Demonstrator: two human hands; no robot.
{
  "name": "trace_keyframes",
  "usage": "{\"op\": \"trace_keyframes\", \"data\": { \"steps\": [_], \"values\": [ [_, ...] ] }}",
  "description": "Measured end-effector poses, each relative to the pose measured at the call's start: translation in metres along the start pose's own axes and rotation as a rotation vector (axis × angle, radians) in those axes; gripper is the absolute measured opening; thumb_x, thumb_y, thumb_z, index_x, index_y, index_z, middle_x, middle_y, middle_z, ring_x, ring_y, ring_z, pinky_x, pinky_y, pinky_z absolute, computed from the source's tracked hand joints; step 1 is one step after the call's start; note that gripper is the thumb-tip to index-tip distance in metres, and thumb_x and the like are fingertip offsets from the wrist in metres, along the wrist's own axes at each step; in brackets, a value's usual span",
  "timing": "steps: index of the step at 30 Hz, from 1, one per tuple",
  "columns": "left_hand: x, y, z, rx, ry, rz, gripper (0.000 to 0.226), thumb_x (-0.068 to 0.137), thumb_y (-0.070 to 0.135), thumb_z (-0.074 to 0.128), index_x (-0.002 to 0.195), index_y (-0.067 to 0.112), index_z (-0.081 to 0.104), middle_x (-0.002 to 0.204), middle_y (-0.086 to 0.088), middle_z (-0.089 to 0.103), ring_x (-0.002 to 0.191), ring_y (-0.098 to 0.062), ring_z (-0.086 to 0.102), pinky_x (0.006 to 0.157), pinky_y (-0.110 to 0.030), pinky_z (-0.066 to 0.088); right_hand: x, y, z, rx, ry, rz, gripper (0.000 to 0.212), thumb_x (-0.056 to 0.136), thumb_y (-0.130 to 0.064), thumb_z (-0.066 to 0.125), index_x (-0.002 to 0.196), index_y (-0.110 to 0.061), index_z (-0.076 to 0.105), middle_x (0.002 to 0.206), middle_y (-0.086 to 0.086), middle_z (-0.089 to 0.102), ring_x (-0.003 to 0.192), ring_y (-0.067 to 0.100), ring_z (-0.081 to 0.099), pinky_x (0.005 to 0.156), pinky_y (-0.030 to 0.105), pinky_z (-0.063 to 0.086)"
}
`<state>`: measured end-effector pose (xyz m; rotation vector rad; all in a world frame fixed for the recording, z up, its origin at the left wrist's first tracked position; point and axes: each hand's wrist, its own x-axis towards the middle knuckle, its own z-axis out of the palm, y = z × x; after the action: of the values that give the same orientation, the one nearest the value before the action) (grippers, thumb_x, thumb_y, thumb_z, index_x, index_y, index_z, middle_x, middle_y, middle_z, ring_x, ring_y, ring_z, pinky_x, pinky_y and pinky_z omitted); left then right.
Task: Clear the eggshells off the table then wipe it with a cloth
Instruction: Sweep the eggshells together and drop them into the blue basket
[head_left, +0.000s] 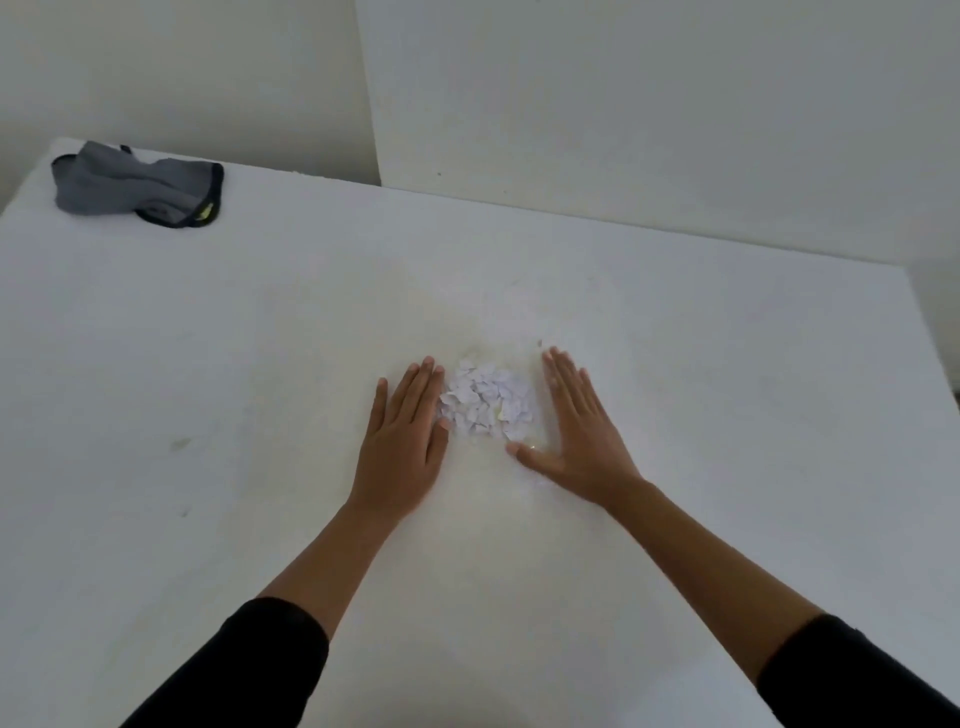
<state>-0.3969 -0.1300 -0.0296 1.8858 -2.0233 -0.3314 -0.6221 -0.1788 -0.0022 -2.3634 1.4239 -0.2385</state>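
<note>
A white table (208, 338) fills most of the head view, with pale walls behind its far edge. A small heap of white eggshells (485, 402) lies near the middle of the tabletop, slightly toward the near edge. The fragments are broken small and packed close together in one pile; a faint yellowish stain shows on the surface around and beyond the pile.

The left hand (402, 441) lies flat, palm down, on the table just left of the pile. Its fingers are extended and held together, pointing toward the far edge, and the thumb-side edge of the hand touches the left margin of the shells. It grips nothing.

The right hand (576, 431) also lies flat, palm down, just right of the pile. Its fingers are extended and angled toward the far left, and its thumb is spread out toward the near side of the shells, its tip touching or almost touching the pile. It grips nothing.

The pile sits between the two hands. Both forearms are bare, and black sleeves (249, 670) cover the arms from the elbow region down to the near edge of the view.

A grey cloth (135, 184) with dark trim lies crumpled at the far left corner of the table, well apart from the hands and the shells.
</note>
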Motion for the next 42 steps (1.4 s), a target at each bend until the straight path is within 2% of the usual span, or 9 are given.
{"op": "trace_keyframes", "data": {
  "steps": [4,10,16,21,28,32,36,39,42],
  "values": [
    [0.019,0.005,0.004,0.038,-0.069,0.015,0.056,0.097,0.032,0.019,0.149,0.012,0.023,0.157,-0.004,0.02,0.145,-0.015,0.014,0.118,-0.043,-0.001,-0.023,-0.022,0.024,-0.137,-0.06,0.107,0.12,0.072,-0.085,0.033,0.149,-0.006,-0.013,0.158,0.008,-0.015,0.145,0.018,-0.018,0.119,0.035,-0.006],
    [0.022,0.018,0.001,0.004,-0.032,-0.063,0.061,0.094,0.04,0.01,0.151,0.02,0.017,0.158,0.002,0.008,0.145,-0.009,0.0,0.113,-0.047,-0.017,0.038,-0.049,0.037,-0.011,0.019,0.051,0.101,0.079,-0.072,0.03,0.15,-0.007,-0.004,0.159,0.011,0.0,0.147,0.022,-0.007,0.12,0.037,-0.001],
    [-0.009,-0.003,0.003,0.099,0.063,-0.116,0.054,0.097,0.027,0.021,0.144,0.004,0.034,0.153,-0.01,0.031,0.143,-0.018,0.023,0.116,-0.051,0.009,0.066,-0.063,0.046,0.105,0.105,-0.125,0.065,0.09,-0.047,0.054,0.143,-0.013,0.039,0.152,0.005,0.034,0.145,0.02,0.019,0.119,0.035,0.015],
    [-0.008,0.0,0.002,0.118,0.038,-0.063,0.052,0.098,0.026,0.022,0.142,0.003,0.039,0.151,-0.01,0.035,0.142,-0.018,0.026,0.117,-0.049,0.013,0.058,-0.069,0.055,0.186,0.267,-0.176,0.029,0.093,-0.021,0.048,0.11,-0.003,0.063,0.116,0.01,0.061,0.113,0.023,0.05,0.09,0.033,0.05],
    [-0.008,0.001,0.0,-0.025,0.132,-0.055,0.051,0.096,0.022,0.025,0.141,0.004,0.041,0.148,-0.01,0.038,0.141,-0.018,0.026,0.118,-0.043,0.011,0.058,-0.058,0.045,0.116,0.262,-0.031,0.01,0.091,-0.004,0.052,0.099,-0.003,0.059,0.097,0.01,0.058,0.087,0.025,0.05,0.072,0.036,0.048],
    [0.003,0.032,-0.019,-0.608,0.319,-0.312,0.041,0.098,0.023,0.031,0.132,0.009,0.051,0.135,-0.002,0.053,0.129,-0.013,0.044,0.106,-0.021,0.035,0.065,-0.085,0.011,0.656,0.247,0.319,0.015,0.098,-0.014,0.046,0.1,-0.008,0.059,0.095,-0.001,0.061,0.085,0.013,0.056,0.069,0.014,0.042],
    [0.022,0.053,-0.042,-1.79,0.153,-0.863,0.043,0.103,0.035,0.024,0.113,0.014,0.059,0.112,-0.005,0.065,0.11,-0.022,0.059,0.091,-0.031,0.047,0.062,-0.128,-0.005,0.951,0.183,0.282,0.013,0.098,-0.018,0.048,0.098,-0.011,0.06,0.08,-0.008,0.062,0.069,0.007,0.059,0.063,0.013,0.046],
    [0.02,0.035,-0.047,-2.301,-0.073,-0.836,0.041,0.1,0.039,0.028,0.118,0.014,0.055,0.124,-0.01,0.061,0.12,-0.028,0.056,0.104,-0.042,0.04,0.054,-0.141,0.009,0.733,0.197,0.141,0.011,0.095,-0.012,0.048,0.096,-0.011,0.059,0.08,-0.011,0.059,0.078,0.004,0.058,0.083,0.023,0.048],
    [0.019,0.023,-0.052,-2.358,-0.072,-0.889,0.036,0.099,0.032,0.028,0.099,0.01,0.057,0.09,-0.007,0.069,0.085,-0.02,0.07,0.077,-0.031,0.057,0.045,-0.139,0.025,0.332,0.227,-0.056,0.014,0.09,-0.021,0.053,0.098,-0.016,0.063,0.103,-0.006,0.065,0.115,0.012,0.048,0.105,0.032,0.029]
  ]
}}
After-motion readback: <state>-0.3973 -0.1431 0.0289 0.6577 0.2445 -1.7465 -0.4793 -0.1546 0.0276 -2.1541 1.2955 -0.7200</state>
